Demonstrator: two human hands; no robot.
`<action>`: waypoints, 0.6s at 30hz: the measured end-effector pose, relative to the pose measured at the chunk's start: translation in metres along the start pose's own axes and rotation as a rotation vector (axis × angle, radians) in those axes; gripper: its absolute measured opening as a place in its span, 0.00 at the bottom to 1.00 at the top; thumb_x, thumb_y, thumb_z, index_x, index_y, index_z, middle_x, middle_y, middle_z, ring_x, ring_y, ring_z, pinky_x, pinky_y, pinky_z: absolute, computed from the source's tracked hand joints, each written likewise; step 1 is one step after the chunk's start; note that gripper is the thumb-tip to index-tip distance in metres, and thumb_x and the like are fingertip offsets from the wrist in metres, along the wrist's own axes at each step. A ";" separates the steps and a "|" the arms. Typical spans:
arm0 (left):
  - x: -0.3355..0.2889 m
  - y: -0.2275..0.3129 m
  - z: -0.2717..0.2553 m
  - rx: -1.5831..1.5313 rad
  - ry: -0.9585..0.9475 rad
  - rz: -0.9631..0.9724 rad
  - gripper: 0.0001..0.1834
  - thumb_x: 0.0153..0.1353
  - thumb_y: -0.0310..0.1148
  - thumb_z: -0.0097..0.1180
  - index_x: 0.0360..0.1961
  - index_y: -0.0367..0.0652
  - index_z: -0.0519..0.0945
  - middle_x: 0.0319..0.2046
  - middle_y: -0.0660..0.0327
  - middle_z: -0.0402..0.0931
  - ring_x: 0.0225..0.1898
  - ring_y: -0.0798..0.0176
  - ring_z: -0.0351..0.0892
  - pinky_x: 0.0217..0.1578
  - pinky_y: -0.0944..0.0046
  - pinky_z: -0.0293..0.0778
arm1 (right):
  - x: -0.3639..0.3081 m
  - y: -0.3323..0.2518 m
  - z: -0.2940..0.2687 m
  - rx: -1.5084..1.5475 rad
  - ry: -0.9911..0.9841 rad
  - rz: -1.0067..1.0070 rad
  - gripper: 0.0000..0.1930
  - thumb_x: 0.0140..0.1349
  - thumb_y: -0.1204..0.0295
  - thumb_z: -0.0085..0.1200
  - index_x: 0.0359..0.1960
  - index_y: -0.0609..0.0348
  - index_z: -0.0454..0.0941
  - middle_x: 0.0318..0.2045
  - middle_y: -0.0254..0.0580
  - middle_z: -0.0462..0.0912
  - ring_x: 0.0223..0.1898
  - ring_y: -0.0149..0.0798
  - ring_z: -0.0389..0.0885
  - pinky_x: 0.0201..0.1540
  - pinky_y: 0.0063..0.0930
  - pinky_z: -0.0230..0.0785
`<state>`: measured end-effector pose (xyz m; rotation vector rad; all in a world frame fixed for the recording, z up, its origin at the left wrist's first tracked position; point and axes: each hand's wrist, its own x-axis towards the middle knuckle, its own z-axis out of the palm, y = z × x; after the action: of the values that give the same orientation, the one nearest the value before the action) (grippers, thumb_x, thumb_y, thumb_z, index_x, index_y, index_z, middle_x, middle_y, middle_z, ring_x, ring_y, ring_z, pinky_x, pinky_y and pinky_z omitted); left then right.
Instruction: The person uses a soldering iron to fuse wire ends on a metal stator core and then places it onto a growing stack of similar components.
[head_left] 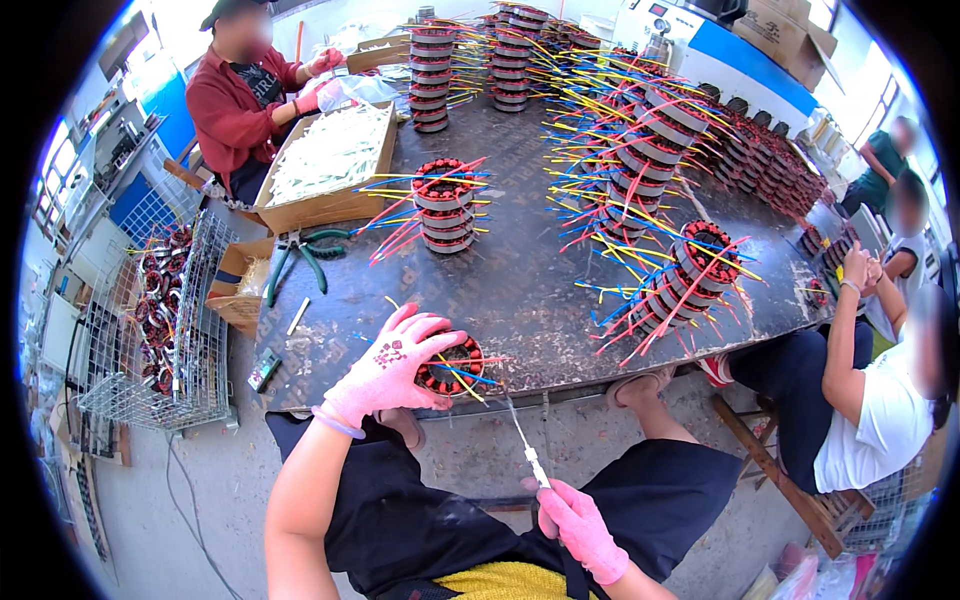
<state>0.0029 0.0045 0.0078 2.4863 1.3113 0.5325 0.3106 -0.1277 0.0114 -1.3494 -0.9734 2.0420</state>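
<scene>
The left hand (388, 368), in a pink glove, lies curled over a round motor coil (452, 365) with red windings, gripping it at the near edge of the dark worktop (520, 290). Yellow and blue wires stick out of the coil on the side away from that hand. Below and to the right of it, well off the worktop edge, the right hand (578, 528), also in a pink glove, is closed around the lower end of a thin white strip (528, 448), which may be a cable tie; the view is too small to be sure. The strip rises from that hand toward the coil. Beyond the left hand stands a stack of coils (445, 205) with red and blue wires, and to its left lie green-handled pliers (300, 255) beside a cardboard box (335, 195).
</scene>
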 end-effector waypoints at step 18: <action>0.003 0.003 -0.004 -0.003 -0.034 -0.027 0.48 0.34 0.47 0.77 0.61 0.50 0.73 0.59 0.54 0.69 0.65 0.47 0.62 0.71 0.44 0.48 | 0.005 0.009 -0.005 0.044 -0.038 -0.008 0.18 0.73 0.65 0.45 0.58 0.62 0.72 0.21 0.24 0.65 0.22 0.21 0.62 0.26 0.17 0.55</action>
<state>0.0054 0.0055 0.0130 2.4606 1.3290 0.4836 0.3128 -0.1285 0.0001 -1.2869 -0.9434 2.0778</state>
